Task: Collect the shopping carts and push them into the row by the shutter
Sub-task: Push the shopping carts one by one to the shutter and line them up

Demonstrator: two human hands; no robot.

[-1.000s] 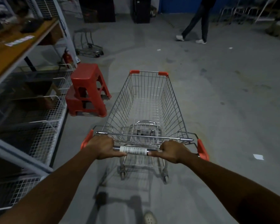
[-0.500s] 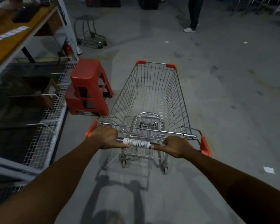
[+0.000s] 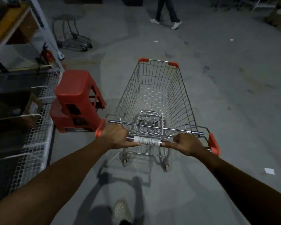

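The fingers of our left hand (image 3: 116, 136) curl over the handle bar (image 3: 130, 138) of the shopping cart (image 3: 157, 98), and those of our right hand (image 3: 186, 144) do the same. Both thumbs lie along the bar, pointing toward the barcode label (image 3: 147, 140) between them. The cart (orange caps mark its front corners and handle ends) stands on the grey concrete floor (image 3: 225, 111) directly ahead of us.

Just left of the cart, near its handle end but not touching the wire, stand the red stools (image 3: 75, 88), one on the other. Farther left of the cart runs a shelving rack (image 3: 36, 138) with white wire trays. Ahead and left of the cart, well apart, a low trolley frame (image 3: 73, 38) sits near a red fire extinguisher (image 3: 47, 53). Straight beyond the cart's front, well apart, a person (image 3: 169, 12) in dark trousers and white shoes crosses the floor. Right of the cart's handle, a paper scrap (image 3: 269, 171) lies on the concrete. Behind the cart, our own shoe (image 3: 120, 210) shows.
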